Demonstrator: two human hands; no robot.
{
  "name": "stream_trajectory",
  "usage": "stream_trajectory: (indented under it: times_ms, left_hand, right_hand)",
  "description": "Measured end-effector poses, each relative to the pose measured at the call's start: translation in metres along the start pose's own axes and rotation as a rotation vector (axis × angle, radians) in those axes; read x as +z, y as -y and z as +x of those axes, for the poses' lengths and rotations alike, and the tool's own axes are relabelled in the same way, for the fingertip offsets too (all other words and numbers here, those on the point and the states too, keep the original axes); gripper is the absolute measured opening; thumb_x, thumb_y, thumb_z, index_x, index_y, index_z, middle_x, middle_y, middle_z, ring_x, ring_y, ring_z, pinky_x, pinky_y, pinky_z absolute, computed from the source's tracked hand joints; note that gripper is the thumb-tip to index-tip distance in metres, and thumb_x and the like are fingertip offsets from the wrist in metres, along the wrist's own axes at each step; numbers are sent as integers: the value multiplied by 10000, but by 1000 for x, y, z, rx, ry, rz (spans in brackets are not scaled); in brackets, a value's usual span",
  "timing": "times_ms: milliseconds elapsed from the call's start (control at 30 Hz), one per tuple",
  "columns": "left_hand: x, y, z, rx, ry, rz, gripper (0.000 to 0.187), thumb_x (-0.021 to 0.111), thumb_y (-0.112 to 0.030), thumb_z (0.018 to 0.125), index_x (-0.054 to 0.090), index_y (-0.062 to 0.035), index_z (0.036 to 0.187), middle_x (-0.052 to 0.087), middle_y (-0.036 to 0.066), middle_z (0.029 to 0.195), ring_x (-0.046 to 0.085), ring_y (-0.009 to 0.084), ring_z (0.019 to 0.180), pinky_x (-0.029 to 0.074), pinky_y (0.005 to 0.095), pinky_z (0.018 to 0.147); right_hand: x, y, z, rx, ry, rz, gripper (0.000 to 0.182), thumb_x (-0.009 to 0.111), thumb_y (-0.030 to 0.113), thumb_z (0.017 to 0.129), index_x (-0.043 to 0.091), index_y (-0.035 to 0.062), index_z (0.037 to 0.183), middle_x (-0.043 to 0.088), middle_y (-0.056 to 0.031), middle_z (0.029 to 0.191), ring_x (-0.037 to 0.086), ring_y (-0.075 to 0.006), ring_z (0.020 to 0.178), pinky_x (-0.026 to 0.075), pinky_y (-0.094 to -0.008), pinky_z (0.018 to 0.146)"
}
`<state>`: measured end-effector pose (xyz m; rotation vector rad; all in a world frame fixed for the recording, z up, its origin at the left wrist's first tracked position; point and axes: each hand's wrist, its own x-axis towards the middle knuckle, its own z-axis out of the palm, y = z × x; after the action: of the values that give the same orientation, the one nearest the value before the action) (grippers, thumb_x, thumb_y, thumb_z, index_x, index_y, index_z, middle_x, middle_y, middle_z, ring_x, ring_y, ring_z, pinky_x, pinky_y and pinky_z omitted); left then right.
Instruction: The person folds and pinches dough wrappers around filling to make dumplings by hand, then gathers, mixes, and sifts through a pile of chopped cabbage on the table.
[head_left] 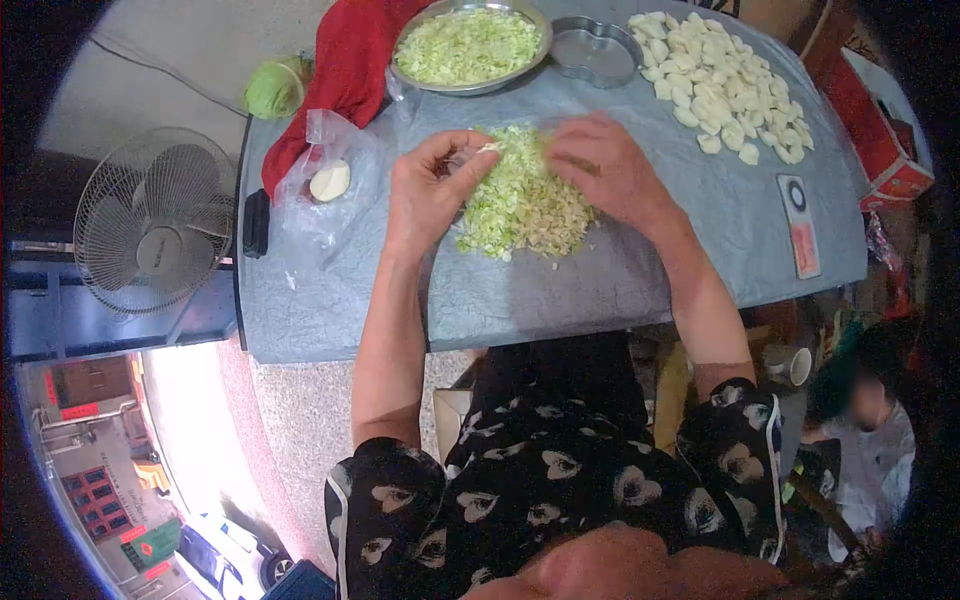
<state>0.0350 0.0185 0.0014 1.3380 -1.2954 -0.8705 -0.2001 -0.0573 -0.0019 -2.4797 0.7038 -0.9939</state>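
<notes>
A heap of chopped pale-green cabbage (518, 215), mixed with brownish bits, lies on the grey covered table before me. My left hand (430, 190) is over the heap's left edge, thumb and forefinger pinched together. A small pale scrap shows at those fingertips, too small to name. Above the heap's right side is my right hand (610, 165), its fingers bent down and smeared by motion. Behind them stands a metal bowl (545, 55) filled with more chopped cabbage. A dark, scalloped metal pan (597, 52) sits beside the bowl.
Many small whitish pieces (715, 80) spread across the back right. A phone-like object (798, 225) lies at the right. On the left are a clear plastic bag (325, 230), a pale round piece (330, 181), red cloth (350, 75), cabbage (275, 88) and fan (155, 235). A person (865, 450) is lower right.
</notes>
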Motion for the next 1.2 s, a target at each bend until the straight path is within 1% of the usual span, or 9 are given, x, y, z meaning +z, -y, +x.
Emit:
stream_trajectory:
  times_ms: [33,133,233,333,433,533,733,933,1200]
  left_hand:
    - [1,-1,0,-18,17,-68,182,770,-110,877,726,14,1003,696,-11,851,592,42,758,491,213,668]
    - [8,-9,-4,6,8,-107,172,771,-80,874,719,13,1009,692,-20,857,593,38,756,488,200,669]
    - [18,-5,-6,88,32,-153,175,790,-81,856,724,4,993,698,-19,860,604,42,762,499,200,683]
    - [23,-4,-8,126,42,-83,183,805,-102,845,728,-4,979,716,-5,863,627,50,770,516,209,688]
    - [24,-1,-8,230,18,119,174,806,-106,844,731,-10,969,734,12,868,656,64,783,534,223,688]
    - [24,-9,-10,298,41,210,179,801,-89,843,726,-4,982,742,33,875,675,73,798,546,234,688]
    - [28,-11,-12,85,83,-151,152,735,-44,898,708,37,1023,740,59,905,686,91,841,558,230,738]
    - [26,-3,-9,-10,53,-266,165,710,-42,922,712,49,1060,735,59,919,678,86,844,551,217,747]
    - [31,1,-10,-1,-8,-151,179,723,-72,919,734,37,1060,739,75,947,676,97,815,535,215,720]
  right_hand:
    - [-2,0,0,-17,105,19,194,694,192,866,709,52,999,678,-114,907,621,-337,971,474,-442,911]
    - [7,12,1,2,-34,101,198,691,153,871,699,43,1035,681,-123,926,644,-318,939,500,-418,878]
    - [14,22,-2,214,-76,381,177,682,123,892,695,26,1040,696,-99,932,667,-224,901,518,-362,830]
    - [15,26,-3,316,-92,519,166,682,99,905,695,12,1046,708,-54,924,647,-125,843,523,-304,771]
    - [21,19,-4,415,-83,694,157,686,90,911,697,3,1041,696,-5,873,618,-72,791,520,-270,727]
    - [17,14,-5,459,-20,662,136,680,72,917,705,1,1030,682,15,826,609,-57,735,512,-241,674]
    - [13,19,-3,495,-65,741,115,673,72,926,710,-5,1002,672,15,805,606,-54,728,506,-226,658]
    - [14,17,-4,438,-53,766,111,673,73,928,708,-4,1000,682,2,817,617,-56,732,512,-226,666]
    - [19,19,-5,473,-48,749,104,681,63,922,699,-5,998,684,7,830,618,-52,746,512,-223,675]
